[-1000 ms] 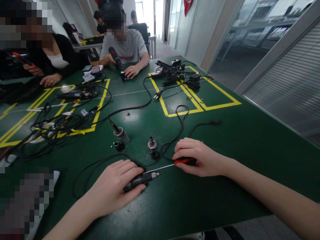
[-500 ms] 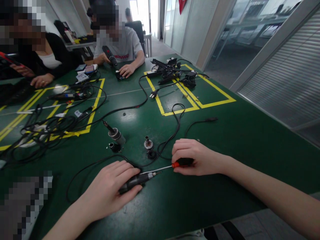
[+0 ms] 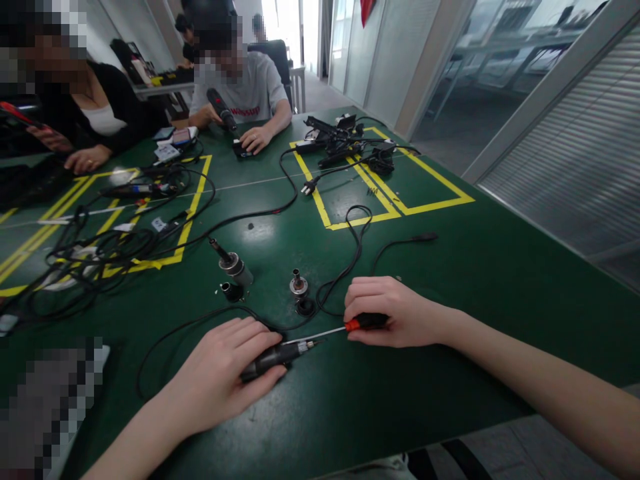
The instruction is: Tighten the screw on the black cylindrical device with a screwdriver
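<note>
My left hand [image 3: 220,370] is closed around a black cylindrical tool body [image 3: 270,360] with a narrow metal tip pointing right. In my right hand [image 3: 400,303] is a screwdriver [image 3: 369,321] with a red and black handle. Its thin shaft reaches left along the top of the black body, and its end is hidden at my left fingers. Beyond my hands stand a silver metal cylinder with a dark shaft [image 3: 239,270] and a short black collar [image 3: 231,291]. A small round metal part [image 3: 299,287] sits beside a black ring [image 3: 305,307].
Tangled black cables [image 3: 115,233] lie on the left of the green table. Black devices [image 3: 333,143] are heaped within yellow tape [image 3: 365,221] farther back. A cord [image 3: 345,273] loops near my right hand. Across the table, a person holds a power screwdriver [image 3: 221,109]; another sits left.
My view has shifted slightly, moving the whole scene a little. Both hands keep their hold, with the screwdriver and the black tool body in nearly the same position.
</note>
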A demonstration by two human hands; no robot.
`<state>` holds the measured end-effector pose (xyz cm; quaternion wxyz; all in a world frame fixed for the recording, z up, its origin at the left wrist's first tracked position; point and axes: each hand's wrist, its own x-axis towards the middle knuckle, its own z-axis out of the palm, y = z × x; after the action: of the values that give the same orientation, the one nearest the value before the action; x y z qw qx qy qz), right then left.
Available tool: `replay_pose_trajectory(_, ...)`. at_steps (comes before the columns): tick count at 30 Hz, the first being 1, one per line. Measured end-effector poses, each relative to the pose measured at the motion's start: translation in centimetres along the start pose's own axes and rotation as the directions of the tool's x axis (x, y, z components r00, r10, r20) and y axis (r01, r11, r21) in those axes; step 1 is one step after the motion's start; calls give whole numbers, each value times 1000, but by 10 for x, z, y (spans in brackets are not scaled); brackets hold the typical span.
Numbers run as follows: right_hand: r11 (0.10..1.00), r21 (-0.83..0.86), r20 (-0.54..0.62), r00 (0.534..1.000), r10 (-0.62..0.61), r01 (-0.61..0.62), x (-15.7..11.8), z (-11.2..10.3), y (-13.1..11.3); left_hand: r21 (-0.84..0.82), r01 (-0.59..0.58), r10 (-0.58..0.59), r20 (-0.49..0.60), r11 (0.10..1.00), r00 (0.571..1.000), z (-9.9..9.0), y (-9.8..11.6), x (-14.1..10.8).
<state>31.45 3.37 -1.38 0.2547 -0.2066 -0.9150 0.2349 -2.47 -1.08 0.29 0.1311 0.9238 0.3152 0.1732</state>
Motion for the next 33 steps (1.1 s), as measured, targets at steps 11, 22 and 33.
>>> replay_pose_trajectory(11, 1000, 22, -12, 1000, 8, -8, -3, -1, -3, -15, 10, -10, 14, 1000, 1000, -1, 1, 1)
replay_pose_trajectory(22, 992, 102, -11, 997, 82, -80, 1, 1, -7, -3, 16, -16, 14, 1000, 1000, 1, 1, 2)
replay_pose_trajectory(33, 993, 54, 24, 994, 102, -103, -2, 2, -6, -11, 31, -31, 34, 999, 999, 1, 0, 1)
